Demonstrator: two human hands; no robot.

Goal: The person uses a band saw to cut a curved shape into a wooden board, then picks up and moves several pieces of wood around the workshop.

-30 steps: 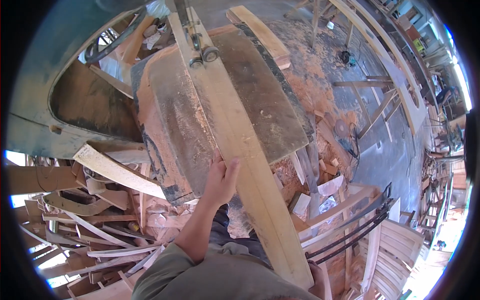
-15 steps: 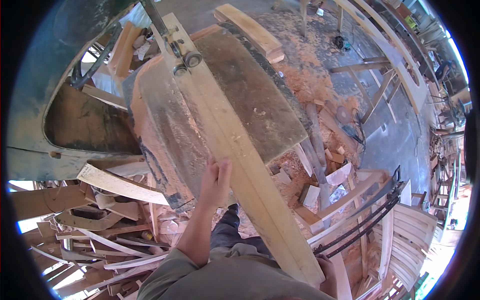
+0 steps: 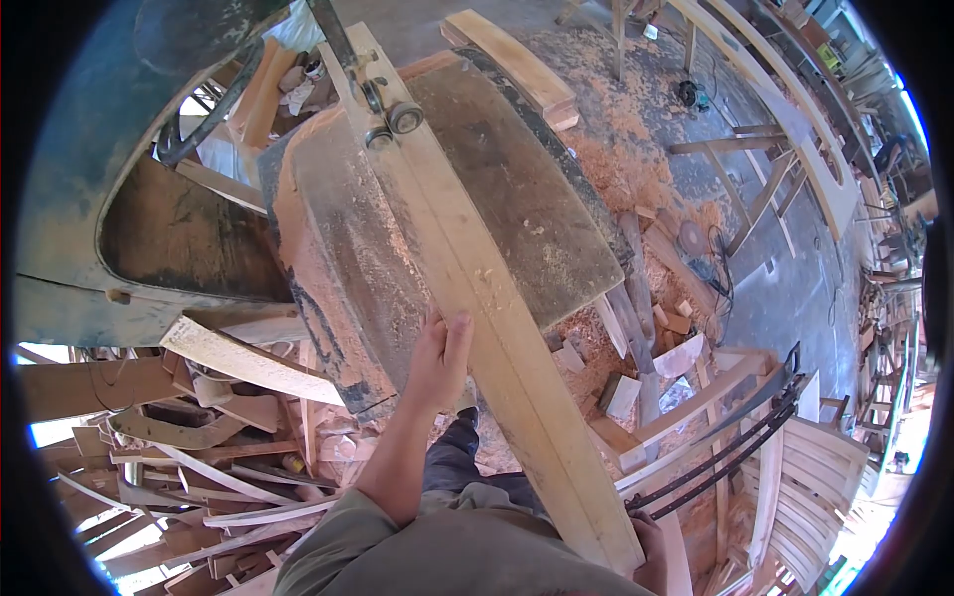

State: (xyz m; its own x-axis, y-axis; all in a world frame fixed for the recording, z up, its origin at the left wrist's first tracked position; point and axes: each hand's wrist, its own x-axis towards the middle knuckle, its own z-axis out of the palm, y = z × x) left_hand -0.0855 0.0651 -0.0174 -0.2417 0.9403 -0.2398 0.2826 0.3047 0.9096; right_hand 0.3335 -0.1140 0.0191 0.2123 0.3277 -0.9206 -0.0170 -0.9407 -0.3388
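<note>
A long, thick wooden plank (image 3: 477, 288) lies on the dusty machine table (image 3: 527, 209) and stretches from my body to the machine. Its far part passes beneath a metal guide with round rollers (image 3: 403, 117), which look like those of a bandsaw; the blade cannot be made out. My left hand (image 3: 440, 356) grips the plank's left edge about midway, fingertips on the top face. My right hand (image 3: 651, 548) holds the near end at its right side, low by my body, and most of its fingers are hidden. A pencil-like line runs along the plank.
The large green machine body (image 3: 70, 228) stands at left. Curved wood offcuts (image 3: 214, 437) pile up below it. A thick timber (image 3: 517, 65) lies beyond the table. Sawdust (image 3: 636, 169) covers the floor, with a power tool (image 3: 688, 94) at upper right. Slatted wooden pieces (image 3: 815, 477) stand at right.
The view has shifted slightly, so the machine and table appear farther right. Both hands stay on the plank in nearly the same places; any feed of the plank is too small to tell.
</note>
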